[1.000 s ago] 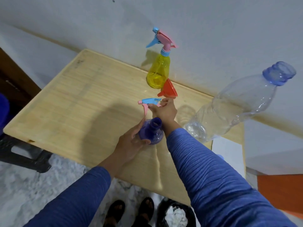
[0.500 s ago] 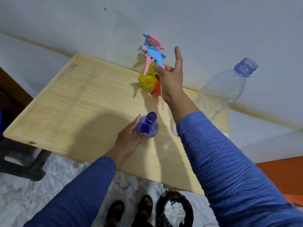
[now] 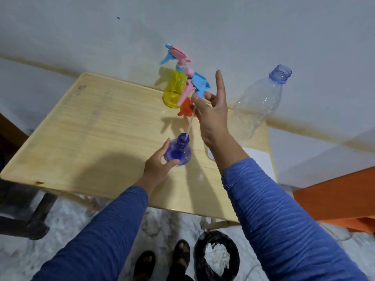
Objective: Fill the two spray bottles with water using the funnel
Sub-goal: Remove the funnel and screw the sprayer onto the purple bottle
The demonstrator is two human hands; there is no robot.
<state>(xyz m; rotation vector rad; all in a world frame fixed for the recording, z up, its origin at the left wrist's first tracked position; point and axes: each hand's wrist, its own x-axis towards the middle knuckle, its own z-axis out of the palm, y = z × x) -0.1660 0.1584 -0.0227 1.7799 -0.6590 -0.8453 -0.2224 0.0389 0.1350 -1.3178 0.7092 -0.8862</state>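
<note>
**Spray head lifted clear of blue bottle**

The left hand (image 3: 157, 168) was clamped around the blue spray bottle (image 3: 178, 152), which stood upright on the wooden surface (image 3: 97, 126), open neck up. The right hand (image 3: 212, 110) pinched the pink-and-blue spray head (image 3: 195, 86) above it, forefinger extended. Its dip tube (image 3: 189, 123) slanted down-left, tip at the bottle's mouth. The yellow spray bottle (image 3: 174, 89) stood upright behind, capped. The orange funnel (image 3: 185, 109) was partly hidden by the spray head and hand. The clear plastic bottle (image 3: 261, 102) stood uncapped at right.
</note>
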